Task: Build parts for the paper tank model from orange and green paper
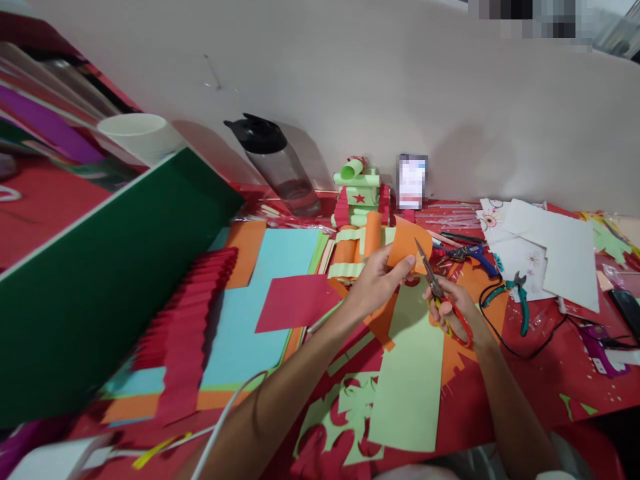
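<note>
My left hand pinches a small piece of orange paper between thumb and fingers. In my right hand is a pair of scissors with red and yellow handles, its blades pointing up beside the orange paper's right edge. Whether the blades touch the paper I cannot tell. Below both hands lies a long pale green paper strip. Behind my left hand are orange and green paper rolls, and farther back stands a green paper model with a red star.
Stacked coloured sheets and a dark green board lie left. A tilted bottle and phone lean by the wall. To the right are a blue glue gun, pliers, white cards; cut scraps lie in front.
</note>
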`<state>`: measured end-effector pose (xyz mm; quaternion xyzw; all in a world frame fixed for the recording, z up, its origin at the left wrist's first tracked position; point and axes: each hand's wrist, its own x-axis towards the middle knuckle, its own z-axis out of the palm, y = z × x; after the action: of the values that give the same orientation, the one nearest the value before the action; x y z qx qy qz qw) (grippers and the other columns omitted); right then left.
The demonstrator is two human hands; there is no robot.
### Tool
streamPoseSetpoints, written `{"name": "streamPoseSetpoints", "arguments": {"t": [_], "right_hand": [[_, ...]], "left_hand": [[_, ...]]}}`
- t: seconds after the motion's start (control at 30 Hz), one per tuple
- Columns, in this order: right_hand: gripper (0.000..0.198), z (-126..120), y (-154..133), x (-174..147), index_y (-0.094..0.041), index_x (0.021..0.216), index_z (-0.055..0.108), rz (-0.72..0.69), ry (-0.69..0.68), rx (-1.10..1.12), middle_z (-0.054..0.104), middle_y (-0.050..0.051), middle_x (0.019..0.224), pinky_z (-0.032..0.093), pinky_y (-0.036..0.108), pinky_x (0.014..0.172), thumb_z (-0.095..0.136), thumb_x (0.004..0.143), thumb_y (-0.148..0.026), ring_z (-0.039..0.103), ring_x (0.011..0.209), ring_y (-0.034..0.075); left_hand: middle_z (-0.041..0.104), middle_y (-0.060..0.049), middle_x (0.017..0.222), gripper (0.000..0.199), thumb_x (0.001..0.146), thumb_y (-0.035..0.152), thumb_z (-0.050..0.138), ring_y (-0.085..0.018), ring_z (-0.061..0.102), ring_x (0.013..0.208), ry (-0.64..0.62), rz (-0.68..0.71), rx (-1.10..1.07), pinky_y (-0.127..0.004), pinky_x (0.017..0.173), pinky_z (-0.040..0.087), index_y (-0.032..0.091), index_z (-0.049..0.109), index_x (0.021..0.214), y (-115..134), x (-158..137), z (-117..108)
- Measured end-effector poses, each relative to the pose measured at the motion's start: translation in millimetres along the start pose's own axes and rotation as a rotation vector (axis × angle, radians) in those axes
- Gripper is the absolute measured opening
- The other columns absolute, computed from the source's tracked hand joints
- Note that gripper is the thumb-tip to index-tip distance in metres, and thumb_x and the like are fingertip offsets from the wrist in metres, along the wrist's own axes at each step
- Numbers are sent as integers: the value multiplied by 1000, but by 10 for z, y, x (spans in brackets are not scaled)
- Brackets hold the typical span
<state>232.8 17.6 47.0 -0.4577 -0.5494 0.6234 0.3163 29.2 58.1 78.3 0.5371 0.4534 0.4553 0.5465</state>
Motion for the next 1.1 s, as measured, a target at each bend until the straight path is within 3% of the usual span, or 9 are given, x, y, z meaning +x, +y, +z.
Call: {"name": "streamPoseSetpoints", "arguments": {"t": [0.23, 0.57, 0.77, 0.97, 1.1], "right_hand": [[76, -12, 3, 2, -22, 103, 58, -27, -12, -19, 51, -7, 63, 40, 19, 45, 63, 74, -91, 44, 48, 8], [71, 42, -102, 14, -21, 93, 57, 59, 46, 5, 48, -8, 57, 32, 18, 40, 70, 70, -87, 39, 44, 7], [76, 32, -86, 20, -22, 92, 57, 33, 47, -24, 47, -7, 57, 32, 18, 39, 67, 67, -93, 39, 45, 7], [69, 38, -46, 7, -22, 94, 57, -47, 67, -26, 48, -7, 62, 35, 18, 41, 68, 75, -87, 40, 46, 7], [66, 30, -26, 9, -21, 94, 57, -69, 82, -23, 49, -6, 63, 36, 17, 41, 69, 78, -84, 40, 47, 6]], "left_hand": [[65, 0, 76, 33, 89, 51, 65, -16, 64, 67, -39, 12, 9, -27, 62, 53, 19, 61, 90, 1, -4, 1], [64, 1, 71, 33, 86, 52, 68, -16, 65, 64, -48, -26, -8, -28, 63, 54, 19, 59, 88, 5, -3, -1], [66, 0, 73, 35, 86, 53, 70, -17, 66, 66, -57, -37, -4, -28, 63, 54, 19, 61, 86, 28, -4, -34], [72, -5, 92, 41, 79, 50, 82, -19, 68, 77, -114, -34, -74, -28, 67, 53, 18, 66, 98, 64, -25, -28], [69, -2, 82, 39, 79, 49, 83, -16, 65, 70, -91, -49, -147, -28, 66, 54, 18, 65, 95, 54, -28, -1]]}}
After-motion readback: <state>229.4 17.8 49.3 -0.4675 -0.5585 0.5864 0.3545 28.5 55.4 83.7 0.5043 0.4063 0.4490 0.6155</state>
